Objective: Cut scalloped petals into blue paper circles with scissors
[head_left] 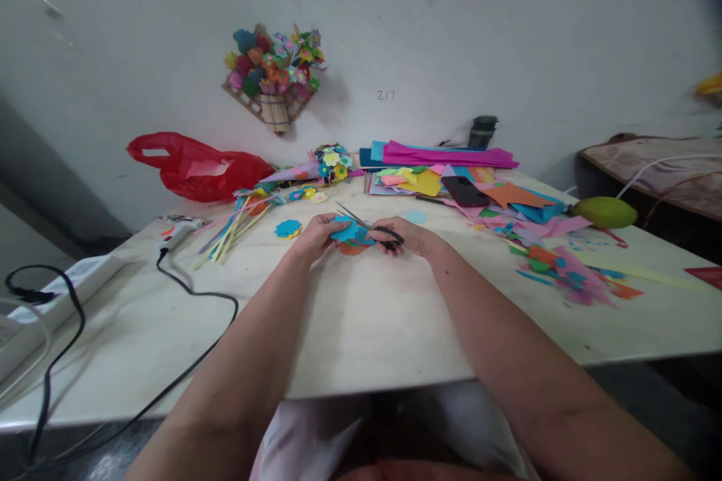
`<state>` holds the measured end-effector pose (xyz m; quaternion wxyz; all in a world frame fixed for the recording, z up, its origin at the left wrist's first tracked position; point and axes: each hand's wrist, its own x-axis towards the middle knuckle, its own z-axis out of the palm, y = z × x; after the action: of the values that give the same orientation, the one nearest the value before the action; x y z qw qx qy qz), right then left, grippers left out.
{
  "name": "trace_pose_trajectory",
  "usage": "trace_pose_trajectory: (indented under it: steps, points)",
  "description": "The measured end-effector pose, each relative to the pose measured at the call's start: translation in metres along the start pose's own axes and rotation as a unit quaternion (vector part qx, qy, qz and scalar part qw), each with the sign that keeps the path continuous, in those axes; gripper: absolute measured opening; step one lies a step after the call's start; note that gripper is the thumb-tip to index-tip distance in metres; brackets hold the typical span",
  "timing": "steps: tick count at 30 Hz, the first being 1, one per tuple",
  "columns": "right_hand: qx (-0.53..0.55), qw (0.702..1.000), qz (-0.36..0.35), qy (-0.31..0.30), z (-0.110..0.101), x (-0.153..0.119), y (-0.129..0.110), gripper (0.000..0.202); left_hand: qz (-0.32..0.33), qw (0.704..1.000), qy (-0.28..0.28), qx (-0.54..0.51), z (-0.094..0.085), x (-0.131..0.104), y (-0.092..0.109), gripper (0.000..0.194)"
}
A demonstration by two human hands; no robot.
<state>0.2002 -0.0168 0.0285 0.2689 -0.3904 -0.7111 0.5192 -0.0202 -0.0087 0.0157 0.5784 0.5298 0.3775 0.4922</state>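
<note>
Between finger and thumb, my left hand (319, 234) pinches a blue paper flower (341, 230). My right hand (407, 236) is closed around the black-handled scissors (389, 234), whose blades point up and left past the blue paper. More blue paper and an orange paper piece (353, 249) show just under and between the hands; whether they are held or lie on the table I cannot tell. Left of my left hand lies a stack of scalloped blue paper flowers (288, 228), with yellow showing beneath. A pale blue paper circle (416, 217) lies behind my right hand.
Paper strips (240, 225), a red plastic bag (203, 169) and a glue gun (179, 231) with its black cord are on the left. Paper scraps (580, 278), a phone (465, 192) and a green fruit-like object (606, 212) lie right. A power strip (62, 301) sits at the left edge.
</note>
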Motion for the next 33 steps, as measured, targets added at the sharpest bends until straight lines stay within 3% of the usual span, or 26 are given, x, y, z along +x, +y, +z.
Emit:
trace_pose_trajectory:
  steps: [33]
  points:
    - [-0.002,1.0,0.026,0.007,0.003,0.0057,0.0031,0.025,-0.035,0.998,0.027,-0.035,0.0028,-0.0032,0.0027,0.026]
